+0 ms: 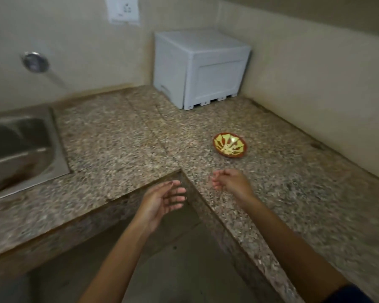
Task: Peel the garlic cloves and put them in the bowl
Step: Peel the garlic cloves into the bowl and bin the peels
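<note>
- Zero garlic cloves I can actually make out here, the frame's pretty blurry, so can't say where they are.
- The bowl (229,145), small with a yellow and brown pattern, sits on the granite counter (118,136), a bit beyond the right hand (230,182).
- Left hand (162,200) hangs over the counter's inner corner, fingers relaxed and spread, holding nothing.
- Right hand has its fingers loosely curled; whether it's pinching anything tiny, can't tell.
- Guessing on handling: cloves are light and firm, skin papery and clingy. Pinch at the root end and peel from there; bare cloves get slippery.
</note>
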